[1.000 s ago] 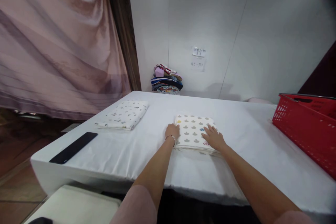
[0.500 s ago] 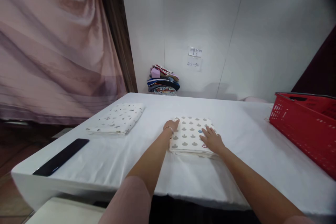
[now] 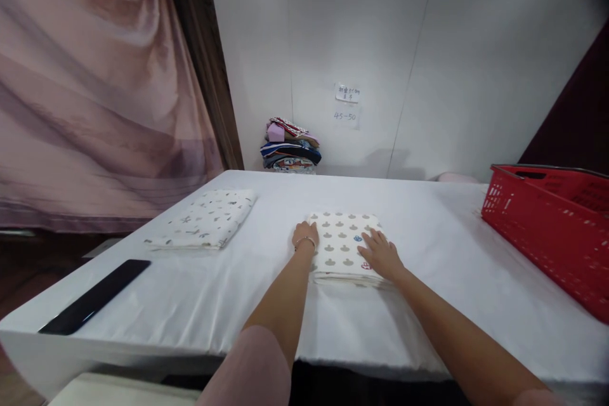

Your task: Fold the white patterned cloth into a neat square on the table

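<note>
A folded white cloth (image 3: 340, 247) printed with grey mushroom-like shapes lies flat on the white-covered table, with several layers showing along its front edge. My left hand (image 3: 304, 236), with a bracelet at the wrist, has its fingers curled at the cloth's left edge. Spread flat over the right part of the cloth is my right hand (image 3: 382, 255), beside a small blue mark and a red one. Another folded white cloth (image 3: 207, 219), with small dark prints, rests further left, apart from both hands.
A red plastic basket (image 3: 542, 228) stands at the table's right side. Near the left front edge lies a flat black object (image 3: 98, 295). Beyond the far edge is a pile of folded fabrics (image 3: 291, 147). Paper notes (image 3: 346, 104) hang on the wall, and a pink curtain (image 3: 95, 89) hangs left.
The view has shifted slightly. My left hand's fingers have curled in at the cloth's left edge, where the thumb stretched out before. My right hand stays spread on the cloth.
</note>
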Available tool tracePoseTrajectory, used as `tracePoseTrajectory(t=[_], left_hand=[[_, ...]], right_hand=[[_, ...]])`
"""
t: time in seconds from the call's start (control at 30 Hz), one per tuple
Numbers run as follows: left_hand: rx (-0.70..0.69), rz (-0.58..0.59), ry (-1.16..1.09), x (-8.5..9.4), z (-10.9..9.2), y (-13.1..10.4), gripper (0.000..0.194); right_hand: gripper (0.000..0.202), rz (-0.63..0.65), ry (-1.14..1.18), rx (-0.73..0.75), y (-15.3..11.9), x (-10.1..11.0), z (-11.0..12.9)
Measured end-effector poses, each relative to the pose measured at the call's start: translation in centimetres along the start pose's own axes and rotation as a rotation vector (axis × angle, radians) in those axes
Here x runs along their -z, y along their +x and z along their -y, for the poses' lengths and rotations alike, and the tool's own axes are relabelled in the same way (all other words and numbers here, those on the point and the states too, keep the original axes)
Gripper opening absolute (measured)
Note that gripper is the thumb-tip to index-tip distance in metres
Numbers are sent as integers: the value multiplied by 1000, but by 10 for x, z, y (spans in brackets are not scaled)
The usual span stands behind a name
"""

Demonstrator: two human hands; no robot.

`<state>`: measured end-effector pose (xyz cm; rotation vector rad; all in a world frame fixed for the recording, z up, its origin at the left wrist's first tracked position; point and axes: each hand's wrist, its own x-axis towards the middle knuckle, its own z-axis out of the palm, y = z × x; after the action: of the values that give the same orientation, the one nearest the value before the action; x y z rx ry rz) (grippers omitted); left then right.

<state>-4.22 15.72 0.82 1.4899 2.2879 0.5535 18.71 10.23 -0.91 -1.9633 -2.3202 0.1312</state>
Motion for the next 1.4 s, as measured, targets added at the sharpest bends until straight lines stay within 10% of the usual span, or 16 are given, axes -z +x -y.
tracePoseTrajectory(t=[0.6, 1.2, 1.4], left_hand=[[22, -19, 14, 1, -3, -5, 37], [-158, 89, -14, -15, -34, 16, 28], [-223, 133, -41, -25, -40, 15, 26]], right_hand=[[60, 29, 177, -70, 67, -1, -17], [61, -320, 496, -303, 31, 2, -75], [56, -264, 502, -314, 20, 3, -90]])
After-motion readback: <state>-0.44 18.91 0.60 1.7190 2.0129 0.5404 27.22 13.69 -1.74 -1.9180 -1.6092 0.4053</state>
